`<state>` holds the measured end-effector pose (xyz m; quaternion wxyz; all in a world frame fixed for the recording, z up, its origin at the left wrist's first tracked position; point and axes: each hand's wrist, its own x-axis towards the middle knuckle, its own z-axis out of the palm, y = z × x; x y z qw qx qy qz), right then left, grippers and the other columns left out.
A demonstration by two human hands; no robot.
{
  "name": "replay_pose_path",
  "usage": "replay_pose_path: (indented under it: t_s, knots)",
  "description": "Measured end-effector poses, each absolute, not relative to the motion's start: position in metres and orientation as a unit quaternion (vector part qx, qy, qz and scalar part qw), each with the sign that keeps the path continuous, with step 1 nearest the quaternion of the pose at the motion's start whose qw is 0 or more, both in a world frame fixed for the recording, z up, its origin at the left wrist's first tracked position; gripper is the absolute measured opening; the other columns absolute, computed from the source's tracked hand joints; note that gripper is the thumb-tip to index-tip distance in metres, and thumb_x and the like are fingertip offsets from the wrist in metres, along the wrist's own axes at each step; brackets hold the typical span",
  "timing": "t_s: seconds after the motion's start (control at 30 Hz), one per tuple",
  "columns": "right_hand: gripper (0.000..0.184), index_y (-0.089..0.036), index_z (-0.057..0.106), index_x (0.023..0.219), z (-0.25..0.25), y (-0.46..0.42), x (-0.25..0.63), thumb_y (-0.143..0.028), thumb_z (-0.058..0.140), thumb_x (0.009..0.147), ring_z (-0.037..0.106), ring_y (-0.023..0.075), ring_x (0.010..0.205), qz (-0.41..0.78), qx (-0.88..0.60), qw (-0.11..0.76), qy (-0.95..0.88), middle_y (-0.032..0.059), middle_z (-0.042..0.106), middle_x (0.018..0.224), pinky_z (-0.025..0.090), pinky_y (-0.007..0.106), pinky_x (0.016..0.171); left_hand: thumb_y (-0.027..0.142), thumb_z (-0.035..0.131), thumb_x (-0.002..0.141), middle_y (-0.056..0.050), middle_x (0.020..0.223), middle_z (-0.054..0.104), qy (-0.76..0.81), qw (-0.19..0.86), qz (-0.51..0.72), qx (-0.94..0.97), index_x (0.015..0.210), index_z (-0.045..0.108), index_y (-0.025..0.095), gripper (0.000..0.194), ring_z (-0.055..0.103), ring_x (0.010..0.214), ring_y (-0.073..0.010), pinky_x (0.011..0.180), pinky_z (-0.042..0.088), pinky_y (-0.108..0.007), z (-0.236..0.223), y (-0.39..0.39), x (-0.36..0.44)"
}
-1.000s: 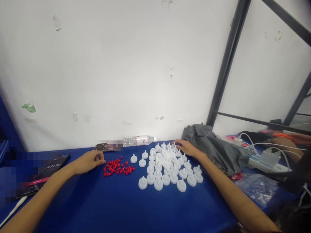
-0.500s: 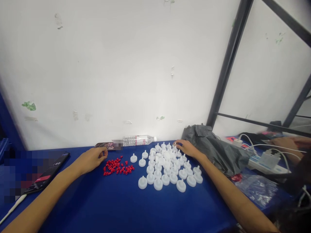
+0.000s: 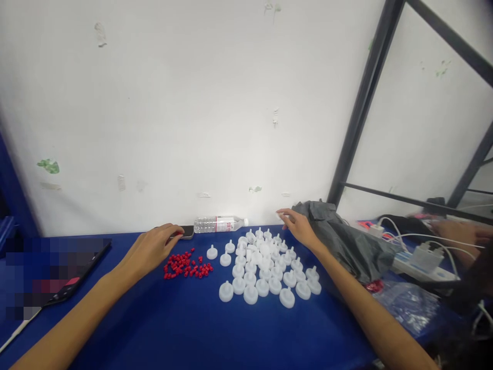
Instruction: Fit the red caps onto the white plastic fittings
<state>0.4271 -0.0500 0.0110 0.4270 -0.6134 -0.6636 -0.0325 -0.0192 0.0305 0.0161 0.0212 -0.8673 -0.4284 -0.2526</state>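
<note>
My left hand (image 3: 159, 245) hovers at the back left, over the near end of a dark phone (image 3: 188, 233). Its fingers are loosely curved with a gap at the thumb, and whether the fingertips touch the phone I cannot tell. Just in front of it lies a loose pile of small red caps (image 3: 179, 263). My right hand (image 3: 298, 227) is raised beyond the back right of many white round lids with spouts (image 3: 262, 277), fingers extended and apart. No held object shows clearly; its fingertips look pale against the wall.
A clear bottle (image 3: 219, 224) lies along the wall. On the left is a larger phone (image 3: 82, 272) with a white cable. To the right are a grey plastic bag (image 3: 339, 241), a power strip (image 3: 427, 264), a clear bag (image 3: 408, 303) and another person's hand (image 3: 458, 234).
My left hand has moved right and forward over the phone, its fingers loosening. My right hand has lifted off the back lids. The small phone's screen has gone dark.
</note>
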Motion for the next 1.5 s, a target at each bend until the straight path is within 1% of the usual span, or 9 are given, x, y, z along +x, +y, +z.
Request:
replay_pose_path:
  t_s: [0.13, 0.23, 0.3, 0.4, 0.57, 0.8, 1.0, 1.17, 1.5]
  knots:
    - [0.039, -0.021, 0.065, 0.118, 0.033, -0.065, 0.388, -0.049, 0.044, 0.1, 0.067, 0.018, 0.065, -0.024, -0.569, 0.46, -0.681, 0.0024, 0.069, 0.075, 0.051, 0.029, 0.061, 0.038, 0.037, 0.101, -0.002, 0.111, 0.07, -0.373, 0.068, -0.291, -0.878, 0.107, 0.064, 0.025, 0.031, 0.068, 0.083, -0.0198, 0.07, 0.048, -0.03, 0.016, 0.016, -0.004]
    - [0.034, -0.025, 0.065, 0.119, 0.039, -0.081, 0.355, -0.048, 0.051, 0.099, 0.066, 0.0161, 0.069, -0.018, -0.536, 0.455, -0.711, 0.0039, 0.071, 0.093, 0.054, 0.029, 0.066, 0.034, 0.039, 0.102, -0.002, 0.108, 0.069, -0.305, 0.098, -0.33, -0.888, 0.109, 0.064, 0.025, 0.028, 0.07, 0.083, -0.0178, 0.07, 0.052, -0.029, 0.012, 0.003, 0.011]
    - [0.035, -0.028, 0.061, 0.129, 0.038, -0.091, 0.335, -0.044, 0.058, 0.097, 0.064, 0.0152, 0.073, -0.039, -0.493, 0.419, -0.762, 0.005, 0.07, 0.106, 0.055, 0.031, 0.072, 0.03, 0.04, 0.103, -0.002, 0.107, 0.069, -0.267, 0.096, -0.338, -0.897, 0.11, 0.064, 0.025, 0.025, 0.07, 0.084, -0.0164, 0.069, 0.053, -0.027, 0.009, -0.008, 0.02]
    - [0.042, -0.028, 0.051, 0.141, 0.03, -0.102, 0.311, -0.037, 0.054, 0.1, 0.065, 0.018, 0.084, -0.134, -0.434, 0.327, -0.829, 0.009, 0.066, 0.118, 0.054, 0.038, 0.082, 0.023, 0.04, 0.103, -0.002, 0.106, 0.068, -0.218, 0.093, -0.337, -0.911, 0.113, 0.062, 0.025, 0.025, 0.07, 0.084, -0.0145, 0.069, 0.055, -0.024, 0.003, -0.028, 0.034]
    - [0.029, -0.025, 0.058, 0.126, 0.021, -0.111, 0.291, -0.037, 0.057, 0.099, 0.066, 0.0221, 0.101, -0.184, -0.398, 0.268, -0.858, 0.008, 0.068, 0.115, 0.051, 0.04, 0.087, 0.015, 0.046, 0.099, -0.004, 0.102, 0.068, -0.15, 0.125, -0.362, -0.912, 0.114, 0.062, 0.024, 0.023, 0.068, 0.078, -0.0145, 0.06, 0.054, -0.023, -0.002, -0.056, 0.05]
    - [0.022, -0.021, 0.061, 0.112, 0.012, -0.111, 0.284, -0.035, 0.064, 0.095, 0.069, 0.0189, 0.078, -0.153, -0.394, 0.282, -0.861, 0.0041, 0.075, 0.094, 0.049, 0.035, 0.076, 0.01, 0.051, 0.094, -0.006, 0.099, 0.069, -0.107, 0.15, -0.378, -0.907, 0.119, 0.061, 0.021, 0.029, 0.068, 0.073, -0.0143, 0.054, 0.054, -0.023, -0.001, -0.064, 0.052]
    - [0.019, -0.022, 0.062, 0.11, 0.007, -0.112, 0.278, -0.032, 0.063, 0.094, 0.068, 0.0197, 0.083, -0.159, -0.397, 0.292, -0.855, 0.0034, 0.074, 0.098, 0.048, 0.035, 0.076, 0.01, 0.049, 0.094, -0.005, 0.101, 0.068, -0.105, 0.143, -0.36, -0.916, 0.117, 0.061, 0.022, 0.028, 0.068, 0.077, -0.0142, 0.056, 0.054, -0.022, -0.001, -0.068, 0.055]
    - [0.019, -0.021, 0.064, 0.107, 0.009, -0.113, 0.278, -0.033, 0.063, 0.093, 0.063, 0.0166, 0.073, -0.162, -0.415, 0.305, -0.842, 0.0035, 0.072, 0.093, 0.047, 0.032, 0.07, 0.008, 0.049, 0.094, -0.005, 0.101, 0.067, -0.118, 0.138, -0.353, -0.918, 0.116, 0.061, 0.023, 0.029, 0.067, 0.072, -0.0138, 0.05, 0.05, -0.023, -0.003, -0.068, 0.056]
    - [0.017, -0.023, 0.062, 0.106, 0.004, -0.113, 0.275, -0.032, 0.061, 0.092, 0.061, 0.0157, 0.071, -0.165, -0.418, 0.302, -0.841, 0.0017, 0.069, 0.088, 0.046, 0.031, 0.07, 0.012, 0.045, 0.097, -0.003, 0.097, 0.067, -0.135, 0.13, -0.352, -0.917, 0.112, 0.062, 0.024, 0.026, 0.06, 0.061, -0.011, 0.045, 0.044, -0.023, -0.005, -0.067, 0.055]
